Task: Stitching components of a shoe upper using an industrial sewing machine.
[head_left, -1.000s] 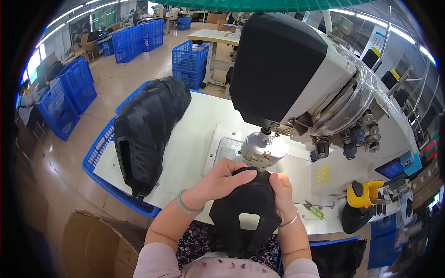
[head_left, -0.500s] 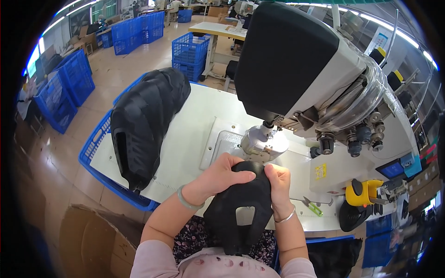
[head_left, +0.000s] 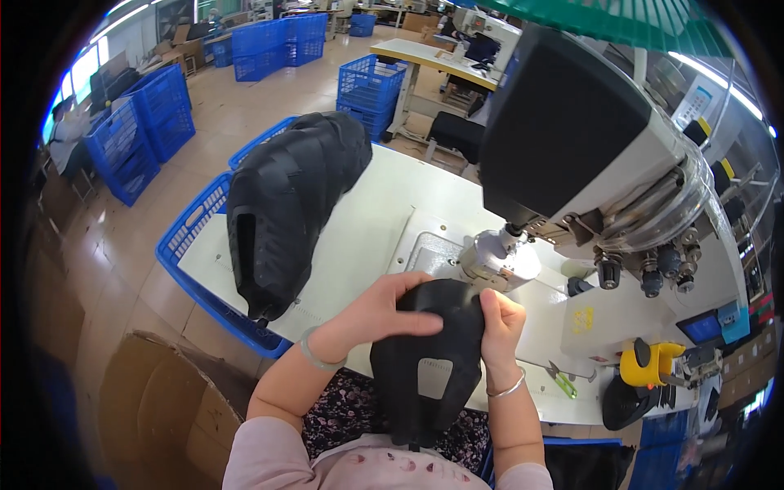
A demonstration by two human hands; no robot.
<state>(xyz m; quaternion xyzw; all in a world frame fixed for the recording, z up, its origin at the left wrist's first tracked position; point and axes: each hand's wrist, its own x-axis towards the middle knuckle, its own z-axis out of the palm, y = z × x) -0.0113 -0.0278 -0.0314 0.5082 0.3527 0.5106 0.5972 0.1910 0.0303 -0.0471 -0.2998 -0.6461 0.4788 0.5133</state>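
Note:
Both my hands hold a black shoe upper in front of me at the table's near edge, its rounded end toward the sewing machine. My left hand grips the upper's left side, thumb flat on top and the other fingers out of sight beneath. On its right edge my right hand pinches with curled fingers. An oblong opening shows in the upper's middle, and its narrow end hangs near my lap. Just beyond the upper sits the machine's metal sewing arm, under the large black machine head.
A long nested stack of black uppers lies at the table's left, beside a blue basket. Green-handled thread snips and a yellow device are at the right. A cardboard box stands at lower left.
My view has shifted, so the table and machine appear farther right. The upper has turned slightly and its opening looks smaller. Both hands keep their hold.

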